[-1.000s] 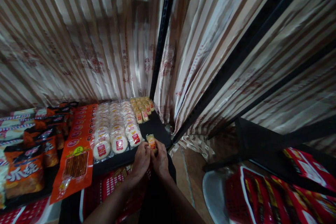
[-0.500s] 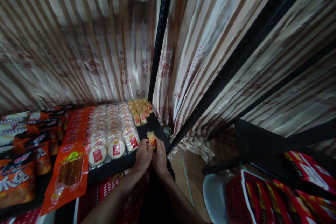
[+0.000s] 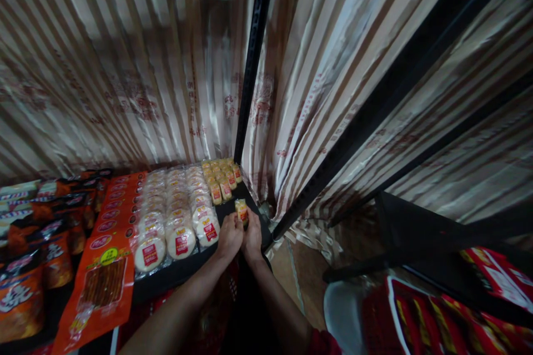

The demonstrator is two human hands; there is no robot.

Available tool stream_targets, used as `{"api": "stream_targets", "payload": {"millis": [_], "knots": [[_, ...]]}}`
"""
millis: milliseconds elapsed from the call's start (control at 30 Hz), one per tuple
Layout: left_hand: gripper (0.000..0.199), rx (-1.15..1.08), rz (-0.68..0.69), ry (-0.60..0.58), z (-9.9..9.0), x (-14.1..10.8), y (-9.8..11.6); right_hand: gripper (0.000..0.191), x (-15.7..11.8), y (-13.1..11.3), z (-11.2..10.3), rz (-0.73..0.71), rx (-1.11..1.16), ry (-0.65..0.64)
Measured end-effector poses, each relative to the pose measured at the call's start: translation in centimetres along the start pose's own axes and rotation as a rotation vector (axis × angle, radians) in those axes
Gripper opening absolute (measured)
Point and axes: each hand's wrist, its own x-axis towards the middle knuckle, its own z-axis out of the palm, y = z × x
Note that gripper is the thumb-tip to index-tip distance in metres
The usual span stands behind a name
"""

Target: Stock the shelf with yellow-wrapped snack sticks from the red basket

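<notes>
Both my hands hold one small yellow snack packet (image 3: pixel 241 212) upright over the right end of a black shelf (image 3: pixel 254 216). My left hand (image 3: pixel 228 237) pinches it from the left, my right hand (image 3: pixel 252 234) from the right. Just behind the packet stands a row of matching yellow packets (image 3: pixel 220 178). To the left lie rows of round white cakes in clear wrap with red labels (image 3: pixel 175 216).
Orange snack bags (image 3: pixel 106 255) and darker orange bags (image 3: pixel 25 266) fill the shelf's left. A black upright post (image 3: pixel 250 61) rises behind, with striped curtain all around. Red packets (image 3: pixel 441 316) lie on a lower shelf at right. A white stool (image 3: pixel 343 310) stands below.
My hands have carried the yellow packet further back along the shelf, closer to the row of yellow packets. The view has shifted slightly.
</notes>
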Motion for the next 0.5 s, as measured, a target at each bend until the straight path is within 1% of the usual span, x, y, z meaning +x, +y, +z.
{"api": "stream_targets", "payload": {"millis": [167,300,500], "knots": [[0.034,-0.001,-0.007,-0.018,-0.4,1.3,0.4,0.045,1.4,0.7,1.0,0.014,0.036,0.003],[0.034,-0.01,0.01,-0.028,-0.4,2.4,0.7,0.047,2.7,0.9,1.5,0.025,0.039,0.002],[0.04,-0.018,-0.022,-0.068,-0.4,3.5,1.5,0.047,4.5,1.0,2.2,0.044,0.029,-0.008]]}}
